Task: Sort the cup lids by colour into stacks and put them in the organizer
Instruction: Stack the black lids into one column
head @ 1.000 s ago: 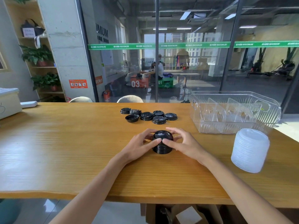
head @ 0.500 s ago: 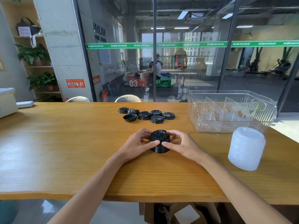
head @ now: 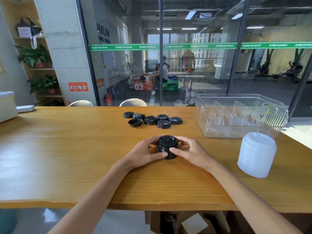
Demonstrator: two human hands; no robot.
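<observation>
A stack of black cup lids point(head: 167, 144) stands on the wooden table point(head: 67, 149) in front of me. My left hand point(head: 145, 153) grips its left side and my right hand point(head: 190, 152) grips its right side, thumbs on the near face. Several loose black lids point(head: 152, 120) lie farther back at the table's middle, one turned upside down. A tall stack of white lids point(head: 256, 154) stands at the right. The clear plastic organizer point(head: 243, 130) with dividers sits behind the white stack, with nothing in it.
A white box point(head: 6, 106) and a white flat device point(head: 25, 108) sit at the table's far left. Two chair backs point(head: 133, 102) rise behind the far edge, with a glass wall beyond. Cardboard boxes point(head: 194, 223) lie under the table.
Both hands stay on the black stack; the fingers have shifted slightly around it. The view has moved a little.
</observation>
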